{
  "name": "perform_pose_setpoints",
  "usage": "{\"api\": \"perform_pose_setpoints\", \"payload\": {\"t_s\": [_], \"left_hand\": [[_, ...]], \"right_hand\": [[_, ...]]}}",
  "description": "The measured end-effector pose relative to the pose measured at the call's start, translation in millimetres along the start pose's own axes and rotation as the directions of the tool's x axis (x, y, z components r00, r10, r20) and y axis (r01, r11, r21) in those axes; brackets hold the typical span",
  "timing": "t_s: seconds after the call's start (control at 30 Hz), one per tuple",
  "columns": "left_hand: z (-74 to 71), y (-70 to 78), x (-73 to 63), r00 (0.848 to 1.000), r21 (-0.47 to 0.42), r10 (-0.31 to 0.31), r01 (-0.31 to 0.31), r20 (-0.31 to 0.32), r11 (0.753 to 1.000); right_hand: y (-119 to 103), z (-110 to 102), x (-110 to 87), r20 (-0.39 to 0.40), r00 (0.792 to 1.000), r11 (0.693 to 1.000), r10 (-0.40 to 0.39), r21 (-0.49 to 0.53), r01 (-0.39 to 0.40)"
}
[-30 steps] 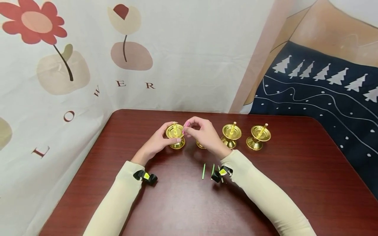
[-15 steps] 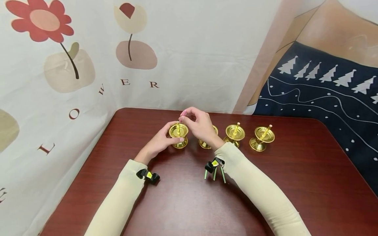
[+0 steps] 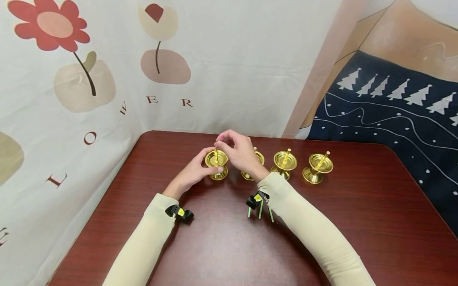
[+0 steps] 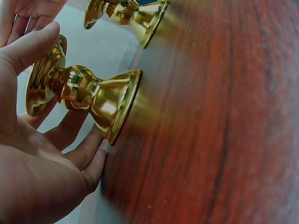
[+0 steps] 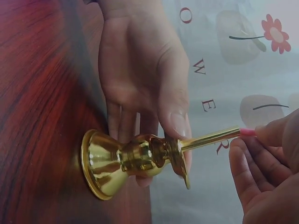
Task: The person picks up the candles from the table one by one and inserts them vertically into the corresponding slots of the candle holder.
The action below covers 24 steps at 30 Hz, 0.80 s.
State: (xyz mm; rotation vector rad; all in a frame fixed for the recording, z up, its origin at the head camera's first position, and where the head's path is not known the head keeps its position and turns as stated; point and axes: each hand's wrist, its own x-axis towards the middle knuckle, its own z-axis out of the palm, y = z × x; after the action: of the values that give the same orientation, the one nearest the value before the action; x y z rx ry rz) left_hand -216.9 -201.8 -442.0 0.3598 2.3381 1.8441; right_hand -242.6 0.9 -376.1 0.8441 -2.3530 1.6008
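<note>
On the table at the left end of a row stands a brass candle holder (image 3: 211, 160), upright, with a thin tube rising from its dish. My left hand (image 3: 193, 171) grips it, thumb at the near side of the dish and fingers behind the stem, as the left wrist view shows. Over the tube, my right hand (image 3: 239, 155) pinches a slim pink candle (image 5: 247, 132) between thumb and fingertips. The candle's lower end meets the top of the tube (image 5: 212, 138), in line with it. Most of the candle is hidden by the fingers.
Three more brass holders stand to the right: one partly behind my right hand, then a middle one (image 3: 285, 161) and an end one (image 3: 321, 163). Several green candles (image 3: 260, 210) lie under my right wrist. A printed cloth (image 3: 229, 79) hangs behind the table (image 3: 214, 246).
My right hand has moved from the right side of the dish up and over the tube, bringing the pink candle to its top. The left hand keeps its grip. The head view has shifted slightly.
</note>
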Motion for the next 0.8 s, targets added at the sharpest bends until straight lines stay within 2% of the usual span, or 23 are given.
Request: {"api": "perform_pose_setpoints", "payload": {"t_s": [0.13, 0.23, 0.33, 0.6, 0.8], "left_hand": [[-0.3, -0.7, -0.1, 1.0, 0.006, -0.006, 0.006, 0.001, 1.0], [-0.4, 0.4, -0.4, 1.0, 0.003, -0.011, 0.011, 0.002, 1.0], [-0.6, 0.7, -0.9, 1.0, 0.008, -0.013, 0.013, 0.001, 1.0], [0.0, 3.0, -1.6, 1.0, -0.006, -0.019, 0.019, -0.001, 1.0], [-0.7, 3.2, -1.9, 1.0, -0.016, -0.029, 0.03, 0.006, 0.999]], "right_hand": [[0, -1, 2.2, 0.034, 0.995, 0.989, -0.091, -0.114, 0.095], [-2, -3, 4.7, 0.074, 0.984, 0.965, -0.16, -0.2, 0.172], [-5, -5, 6.7, 0.111, 0.974, 0.938, -0.197, -0.269, 0.22], [-12, -7, 13.3, 0.193, 0.955, 0.87, -0.225, -0.401, 0.286], [-16, -7, 16.1, 0.224, 0.952, 0.855, -0.209, -0.431, 0.289]]}}
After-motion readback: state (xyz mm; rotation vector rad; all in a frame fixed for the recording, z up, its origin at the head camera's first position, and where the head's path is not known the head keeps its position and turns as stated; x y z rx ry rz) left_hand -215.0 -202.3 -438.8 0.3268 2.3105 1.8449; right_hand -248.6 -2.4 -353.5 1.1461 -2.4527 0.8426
